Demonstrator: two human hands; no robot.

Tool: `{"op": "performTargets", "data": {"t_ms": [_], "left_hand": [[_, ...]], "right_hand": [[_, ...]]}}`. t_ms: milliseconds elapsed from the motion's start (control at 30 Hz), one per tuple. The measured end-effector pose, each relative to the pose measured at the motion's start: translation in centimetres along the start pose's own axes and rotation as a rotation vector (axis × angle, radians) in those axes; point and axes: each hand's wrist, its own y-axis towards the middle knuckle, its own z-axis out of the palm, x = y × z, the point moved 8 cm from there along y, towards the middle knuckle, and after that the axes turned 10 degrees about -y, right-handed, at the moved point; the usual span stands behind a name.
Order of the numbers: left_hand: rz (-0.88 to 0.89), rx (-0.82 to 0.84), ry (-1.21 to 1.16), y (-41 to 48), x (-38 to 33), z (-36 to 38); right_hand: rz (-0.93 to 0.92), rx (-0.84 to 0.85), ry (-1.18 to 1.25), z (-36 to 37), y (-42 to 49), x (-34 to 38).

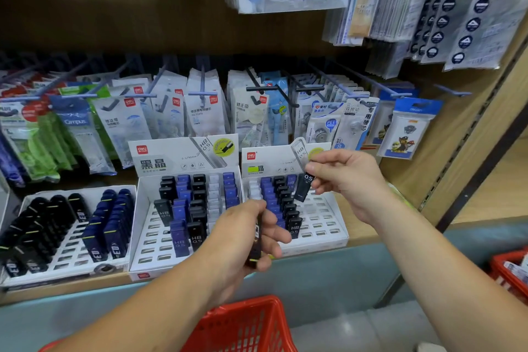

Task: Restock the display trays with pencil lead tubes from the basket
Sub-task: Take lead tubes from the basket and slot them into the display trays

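Red basket [245, 323] below; right hand [343, 177] pinches a black lead tube [304, 186] hanging near-upright under its fingertips [313, 170], empty slots of the right tray [323, 218] just beneath, left hand [243, 234] clutching a second tube [255, 248]

Wooden shop shelving here: dark brown back panel [114, 23] way above the right hand's fingers [321, 171], with rows of peg hooks [203, 93] behind them, loaded with hanging packets [200, 116]. Right of those fingers there's a light wood side upright [463, 111] with a slotted metal strip [445, 171]. Below the fingers is a pale blue-grey ledge [328, 273], then grey floor [357, 328]. Lighting's even, with a bit of glare on the plastic.
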Motion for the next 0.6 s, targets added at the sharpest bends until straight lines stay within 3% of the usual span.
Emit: {"op": "performTargets", "data": {"t_ms": [133, 367, 600], "left_hand": [[-0.003, 0.087, 0.119, -0.5, -0.1, -0.1], [0.018, 0.114, 0.095, -0.7, 0.0, -0.8], [0.027, 0.146, 0.199, -1.1, -0.1, -1.0]], "right_hand": [[-0.084, -0.120, -0.219, -0.6, 1.1, -0.4], [-0.179, -0.097, -0.556, 0.2, 2.2, -2.4], [-0.256, -0.088, -0.703, 0.5, 2.1, -2.1]]}}
